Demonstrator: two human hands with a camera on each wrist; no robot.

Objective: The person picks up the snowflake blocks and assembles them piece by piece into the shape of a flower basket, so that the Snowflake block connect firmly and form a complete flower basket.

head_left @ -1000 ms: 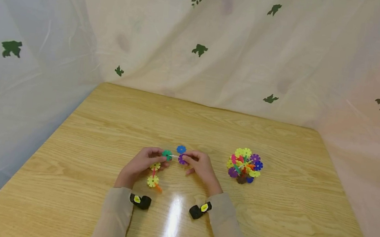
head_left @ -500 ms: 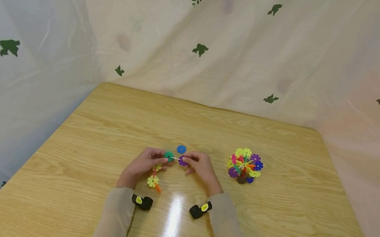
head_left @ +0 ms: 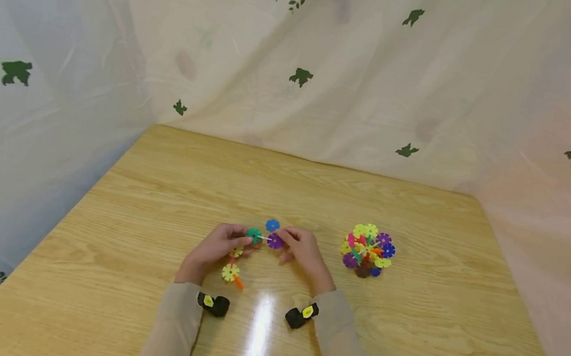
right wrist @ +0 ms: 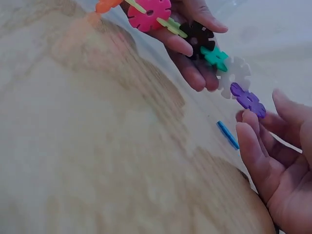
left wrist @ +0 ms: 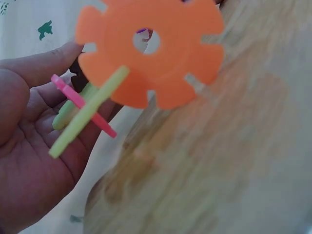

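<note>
My left hand [head_left: 213,247] holds a chain of notched plastic discs, pinching it near the green disc [head_left: 253,235]. In the right wrist view the chain shows a pink disc [right wrist: 151,13], a black disc [right wrist: 200,36], a white disc [right wrist: 239,68] edge-on to the head camera, and a purple disc [right wrist: 250,101] at its end. An orange disc [left wrist: 170,73] ends the chain's near side, beside a yellow disc [head_left: 230,273]. My right hand [head_left: 306,258] has its fingertips right at the purple disc's edge, thumb apart from it, fingers loosely bent.
One loose blue disc [head_left: 272,224] lies on the wooden table [head_left: 404,347] just beyond my hands. To the right stands a ball-shaped cluster of many-coloured discs [head_left: 367,250]. A pale curtain [head_left: 242,95] with green leaf and bird shapes surrounds the table's back and sides.
My right fingers have slid off the purple disc's face to its upper right edge, leaving more of it visible. The left hand and chain have shifted slightly right.
</note>
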